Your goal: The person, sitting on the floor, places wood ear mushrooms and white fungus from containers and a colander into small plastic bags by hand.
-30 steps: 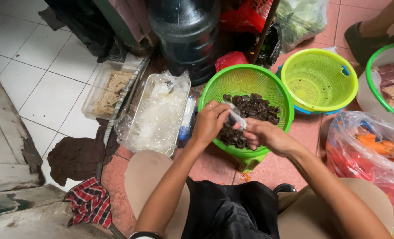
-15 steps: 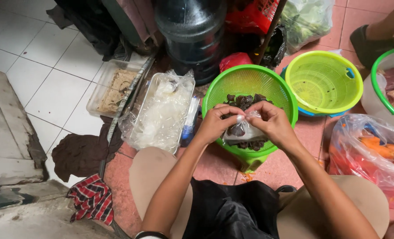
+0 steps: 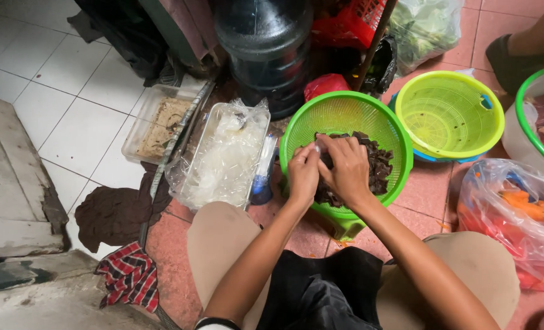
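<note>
- Left hand [image 3: 303,173] and right hand [image 3: 347,166] are meeting over the green colander [image 3: 345,116]; fingers of both are curling shut, pinching one small dark piece between them. What exactly is being done to it is hidden under the knuckles.
- The dark, crinkled fungus pieces [image 3: 379,168] are lying heaped in the colander's near half, glossy and ruffled.
- Judgement on progress: a good heap is sitting unsorted under the hands, so most of the work is looking undone; the second colander [image 3: 449,113], just to the right, is showing only bare mesh.
- Both colanders are round, rigid plastic with fine slotted walls.
- A clear tray [image 3: 223,162] to the left is holding pale, translucent strands under crumpled film.
- A dark, smooth water jug [image 3: 266,49] is standing behind.
</note>
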